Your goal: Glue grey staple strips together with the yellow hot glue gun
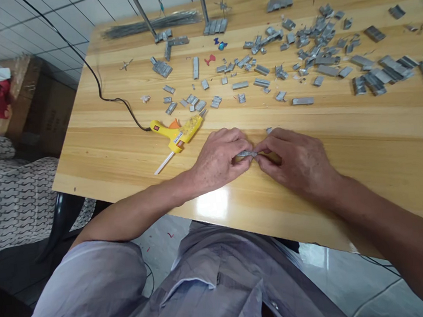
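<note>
Near the front edge of the table, my left hand (221, 158) is closed in a pinch on a small grey piece of staple strip (246, 153). The fingertips of my right hand (298, 159) pinch the other end of this piece, so the two hands almost meet. Its exact shape is partly hidden by my fingers. Just beyond my right fingers lies another small grey bit (269, 129). A yellow hot glue gun (187, 132) rests to the left of my left hand, a clear glue stick (164, 162) poking out of its back.
Loose staple strips (317, 36) are scattered over the wooden table (384, 145). Along the back stand frame-like structures of staples (215, 26) beside a bundle of thin wires (152, 24). The glue gun's black cord (93, 75) crosses the left side. Small red (209, 59) and blue pieces (222, 45) lie mid-table.
</note>
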### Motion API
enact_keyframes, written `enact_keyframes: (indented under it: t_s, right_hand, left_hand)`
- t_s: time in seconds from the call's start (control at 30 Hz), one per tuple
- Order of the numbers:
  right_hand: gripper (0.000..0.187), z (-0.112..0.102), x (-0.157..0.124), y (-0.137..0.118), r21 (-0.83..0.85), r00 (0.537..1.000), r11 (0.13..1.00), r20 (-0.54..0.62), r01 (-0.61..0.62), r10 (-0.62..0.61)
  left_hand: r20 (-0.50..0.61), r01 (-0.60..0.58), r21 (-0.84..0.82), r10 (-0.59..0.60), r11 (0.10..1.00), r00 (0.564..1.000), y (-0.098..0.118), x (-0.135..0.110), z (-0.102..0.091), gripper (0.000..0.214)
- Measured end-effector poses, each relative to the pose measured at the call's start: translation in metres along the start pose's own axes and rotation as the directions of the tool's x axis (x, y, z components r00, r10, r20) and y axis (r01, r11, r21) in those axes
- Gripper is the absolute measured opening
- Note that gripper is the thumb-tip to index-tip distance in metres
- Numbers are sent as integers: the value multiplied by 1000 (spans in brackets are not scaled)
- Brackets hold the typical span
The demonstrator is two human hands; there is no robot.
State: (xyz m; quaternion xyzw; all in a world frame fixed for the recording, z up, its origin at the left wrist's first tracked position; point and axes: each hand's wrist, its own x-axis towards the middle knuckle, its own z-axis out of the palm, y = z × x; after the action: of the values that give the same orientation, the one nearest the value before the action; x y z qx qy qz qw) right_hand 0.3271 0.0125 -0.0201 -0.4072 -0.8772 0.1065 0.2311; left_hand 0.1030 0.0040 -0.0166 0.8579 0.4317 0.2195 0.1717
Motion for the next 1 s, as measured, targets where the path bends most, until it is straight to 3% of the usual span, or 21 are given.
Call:
enact_keyframes:
  t_s: [1.0]
  right_hand:
    - [18,-1,1,0,-9,1000,1000,4,25,-25]
  left_hand:
    - [-1,-17,-21,17,1000,1000,-1,-3,-2,14]
